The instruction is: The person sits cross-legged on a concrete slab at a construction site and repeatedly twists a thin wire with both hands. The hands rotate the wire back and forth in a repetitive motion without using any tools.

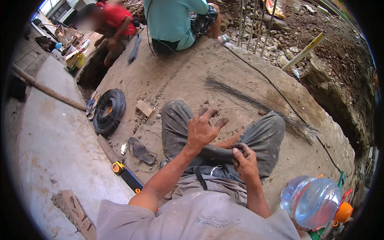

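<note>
I sit cross-legged on dusty concrete in grey trousers. My left hand (202,130) is raised over my knees, fingers spread, with thin binding wires (225,134) running past its fingertips. My right hand (245,157) is lower, by my right knee, fingers pinched shut on the near ends of those thin wires. A long bundle of cut dark wires (256,105) lies on the ground just beyond my legs, fanning out to the right.
A black wire coil (109,111) lies at the left, a yellow tape measure (118,168) and a sandal (141,151) near my left side. A clear water jug (312,202) stands at my right. Two people sit ahead; vertical rebar (253,24) and a rubble pit lie beyond.
</note>
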Action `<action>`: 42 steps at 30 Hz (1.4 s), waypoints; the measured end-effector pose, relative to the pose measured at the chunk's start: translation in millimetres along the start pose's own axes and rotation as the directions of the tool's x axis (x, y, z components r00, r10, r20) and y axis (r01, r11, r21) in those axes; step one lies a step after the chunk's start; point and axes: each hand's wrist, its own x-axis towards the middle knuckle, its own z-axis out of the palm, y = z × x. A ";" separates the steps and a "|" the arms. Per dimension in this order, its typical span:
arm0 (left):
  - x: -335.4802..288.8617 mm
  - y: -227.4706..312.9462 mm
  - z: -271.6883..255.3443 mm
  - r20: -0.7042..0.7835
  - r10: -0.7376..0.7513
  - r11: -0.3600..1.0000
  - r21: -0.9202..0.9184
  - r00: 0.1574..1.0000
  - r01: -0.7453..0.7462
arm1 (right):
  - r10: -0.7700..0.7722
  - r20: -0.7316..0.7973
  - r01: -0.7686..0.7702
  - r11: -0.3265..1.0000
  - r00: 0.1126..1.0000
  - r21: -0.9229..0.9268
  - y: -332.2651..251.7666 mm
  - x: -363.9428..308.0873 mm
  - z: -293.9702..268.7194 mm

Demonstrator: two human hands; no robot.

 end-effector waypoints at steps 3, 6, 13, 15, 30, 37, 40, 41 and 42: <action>-0.3 -5.0 -7.7 0.064 -0.013 0.999 0.045 0.998 0.011 | 0.107 0.086 -0.107 0.994 0.991 -0.005 -4.8 -0.4 -1.2; 8.6 -10.3 -21.3 0.081 0.010 0.999 0.039 0.997 -0.013 | 0.186 0.244 -0.217 0.970 0.952 0.109 -19.4 -0.5 8.7; 22.3 -3.1 -82.4 0.031 0.107 0.971 0.211 0.994 -0.111 | 0.150 0.414 -0.197 0.978 0.898 0.072 -28.6 14.4 49.9; 16.8 -9.8 -88.4 0.036 0.071 0.963 0.257 0.997 -0.078 | 0.095 0.407 -0.074 0.995 0.908 -0.066 -24.1 19.5 59.9; -32.3 -26.2 -57.8 0.146 -0.112 0.957 -0.250 0.983 0.146 | 0.024 0.068 -0.024 1.000 0.997 0.002 19.0 44.1 72.7; -47.3 -32.1 -46.2 0.155 0.028 0.932 -0.362 0.987 0.031 | 0.149 0.196 -0.142 0.989 0.969 -0.047 8.4 47.3 67.3; -45.1 -35.4 -46.9 0.090 0.099 0.962 -0.262 0.991 -0.073 | 0.188 0.243 -0.183 0.982 0.952 -0.043 5.5 44.1 63.0; -44.5 -35.9 -48.1 0.070 0.093 0.969 -0.234 0.993 -0.075 | 0.203 0.265 -0.197 0.979 0.943 -0.049 4.8 43.2 61.0; -43.9 -35.8 -49.4 0.051 0.089 0.976 -0.205 0.995 -0.077 | 0.217 0.278 -0.221 0.975 0.936 -0.018 6.2 43.2 57.6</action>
